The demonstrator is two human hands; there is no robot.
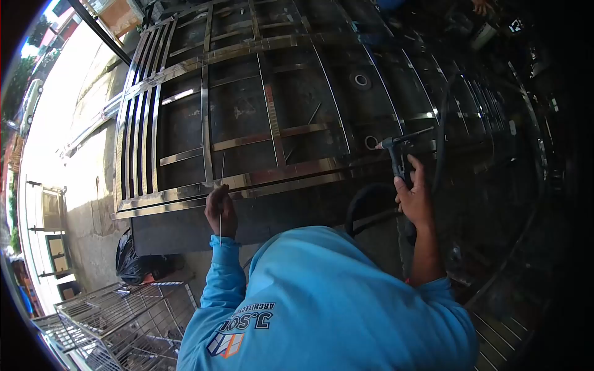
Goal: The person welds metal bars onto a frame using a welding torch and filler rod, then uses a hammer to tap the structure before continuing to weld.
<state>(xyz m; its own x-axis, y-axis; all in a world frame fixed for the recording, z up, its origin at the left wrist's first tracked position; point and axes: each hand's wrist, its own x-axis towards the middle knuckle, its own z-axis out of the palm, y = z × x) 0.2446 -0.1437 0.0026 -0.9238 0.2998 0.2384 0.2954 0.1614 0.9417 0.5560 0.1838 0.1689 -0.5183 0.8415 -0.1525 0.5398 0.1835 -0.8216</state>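
Note:
My left hand (pixel 221 213) is closed around a thin metal filler rod (pixel 223 168), which sticks out above and below the fingers. It is at the near edge of a shiny metal gate frame (pixel 291 170), close to a joint between bars. My right hand (pixel 416 199) grips a TIG welding torch (pixel 396 157) by its dark handle, with the index finger raised off it. The torch head is above the frame's near side, to the right, with its light-coloured nozzle pointing left. No arc shows.
Under the frame is a dark table (pixel 179 234). Two pale rings (pixel 360 80) lie among the bars. A black hose (pixel 442 127) runs beside the torch. At left are a black plastic bag (pixel 133 263) and a wire rack (pixel 117 318). Another person's hand (pixel 480 6) shows at top right.

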